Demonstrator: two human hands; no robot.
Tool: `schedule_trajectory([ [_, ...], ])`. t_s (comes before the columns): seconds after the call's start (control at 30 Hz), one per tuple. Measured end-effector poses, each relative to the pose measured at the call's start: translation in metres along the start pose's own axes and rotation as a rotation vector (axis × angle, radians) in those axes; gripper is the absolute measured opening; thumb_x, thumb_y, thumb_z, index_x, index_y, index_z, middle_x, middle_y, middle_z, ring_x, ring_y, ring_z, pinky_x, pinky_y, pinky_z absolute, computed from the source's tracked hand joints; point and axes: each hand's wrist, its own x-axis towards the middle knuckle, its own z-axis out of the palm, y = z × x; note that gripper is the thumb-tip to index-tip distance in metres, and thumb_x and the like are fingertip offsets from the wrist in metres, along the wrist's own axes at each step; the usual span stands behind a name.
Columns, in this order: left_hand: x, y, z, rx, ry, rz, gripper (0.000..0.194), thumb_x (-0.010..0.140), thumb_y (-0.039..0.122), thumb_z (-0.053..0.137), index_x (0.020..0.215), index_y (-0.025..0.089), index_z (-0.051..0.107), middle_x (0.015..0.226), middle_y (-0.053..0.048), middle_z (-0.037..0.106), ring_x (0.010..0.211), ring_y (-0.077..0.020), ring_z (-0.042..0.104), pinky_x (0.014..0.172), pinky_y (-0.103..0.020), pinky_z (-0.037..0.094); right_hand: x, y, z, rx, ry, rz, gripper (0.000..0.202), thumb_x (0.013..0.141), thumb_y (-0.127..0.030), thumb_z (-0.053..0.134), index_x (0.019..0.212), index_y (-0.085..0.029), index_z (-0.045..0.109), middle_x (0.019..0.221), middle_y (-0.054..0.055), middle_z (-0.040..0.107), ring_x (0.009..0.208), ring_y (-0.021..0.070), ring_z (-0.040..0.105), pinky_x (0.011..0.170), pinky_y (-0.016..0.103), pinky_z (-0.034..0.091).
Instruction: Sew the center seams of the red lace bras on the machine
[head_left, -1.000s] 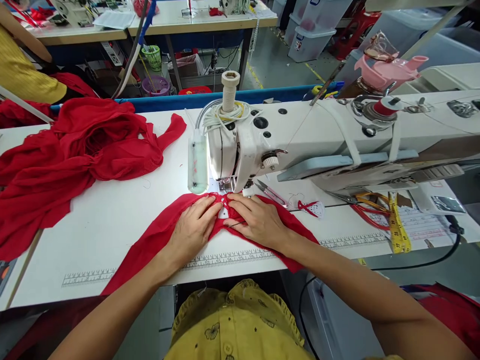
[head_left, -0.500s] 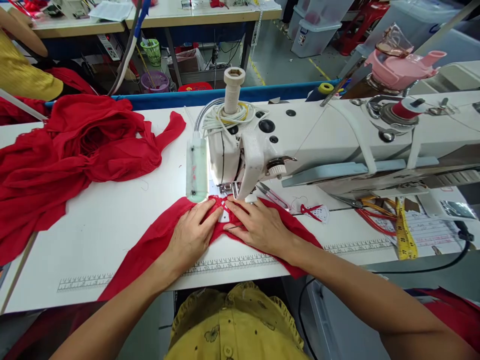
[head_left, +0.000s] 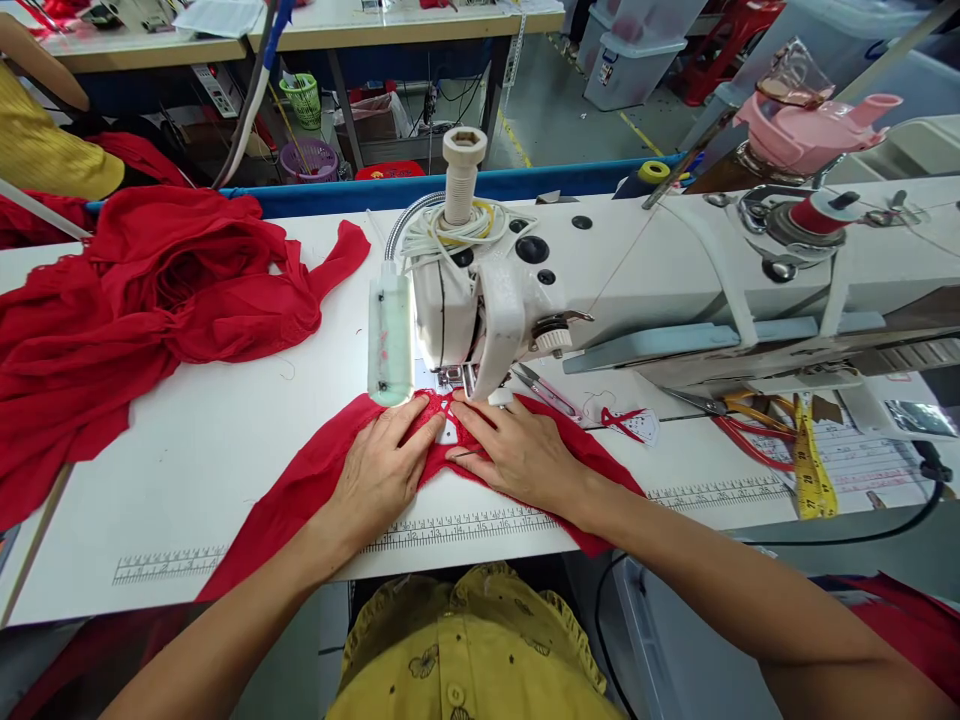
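Note:
Red fabric (head_left: 300, 487) lies across the front of the white sewing table, its middle at the presser foot (head_left: 452, 376) of the sewing machine (head_left: 637, 270). My left hand (head_left: 386, 460) rests flat on the fabric left of the foot, fingers spread. On the right side my right hand (head_left: 517, 450) lies on the same cloth, fingers apart and pointing to the foot. Between the hands a small white patterned piece (head_left: 448, 432) shows beside the red cloth. A thin dark tool tip seems to stick out near my right thumb; the rest of it is hidden.
A heap of red fabric (head_left: 187, 280) covers the table's left. Thread snips (head_left: 547, 390), a small template with red strips (head_left: 631, 425), orange-handled scissors (head_left: 750, 430) and a yellow tape measure (head_left: 811, 465) lie at right. A person's yellow sleeve (head_left: 52, 140) is at upper left.
The view has shifted very slightly. Both hands and the red fabric stay in nearly the same place.

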Motion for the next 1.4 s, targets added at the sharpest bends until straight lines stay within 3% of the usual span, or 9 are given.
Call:
schedule_trajectory([
  [0.23,0.002,-0.003,-0.006,-0.004,-0.056,-0.030,0.038,0.103,0.029,0.043,0.140,0.023,0.052,0.146,-0.009,0.055,0.125,-0.0265,0.057,0.102,-0.043,0.050,0.000,0.008,-0.006,0.147,-0.145,0.036,0.074,0.093,-0.069,0.047,0.148,-0.019,0.047,0.139,0.013,0.060,0.118,0.0310,0.055,0.068,0.036,0.056],
  [0.43,0.002,-0.006,-0.007,0.012,-0.090,-0.055,0.050,0.103,0.045,0.043,0.145,0.019,0.047,0.142,-0.010,0.059,0.120,-0.0270,0.059,0.099,-0.042,0.050,0.000,0.009,-0.006,0.131,-0.157,0.023,0.076,0.093,-0.070,0.048,0.149,-0.018,0.045,0.141,0.013,0.059,0.117,0.0315,0.057,0.068,0.038,0.056],
  [0.67,0.002,-0.004,-0.006,0.073,-0.074,-0.045,0.050,0.103,0.044,0.043,0.146,0.019,0.047,0.140,-0.012,0.060,0.115,-0.0274,0.062,0.091,-0.041,0.053,0.000,0.007,-0.006,0.097,-0.159,0.018,0.073,0.094,-0.069,0.045,0.148,-0.018,0.045,0.143,0.013,0.057,0.117,0.0319,0.057,0.067,0.037,0.056],
  [1.4,0.003,-0.004,-0.007,0.089,-0.059,-0.020,0.049,0.104,0.044,0.041,0.146,0.022,0.048,0.147,-0.010,0.055,0.132,-0.0271,0.053,0.098,-0.041,0.052,0.002,0.006,-0.014,0.083,-0.229,-0.007,0.074,0.096,-0.066,0.043,0.153,-0.019,0.039,0.150,0.014,0.050,0.125,0.0345,0.051,0.074,0.040,0.058],
])
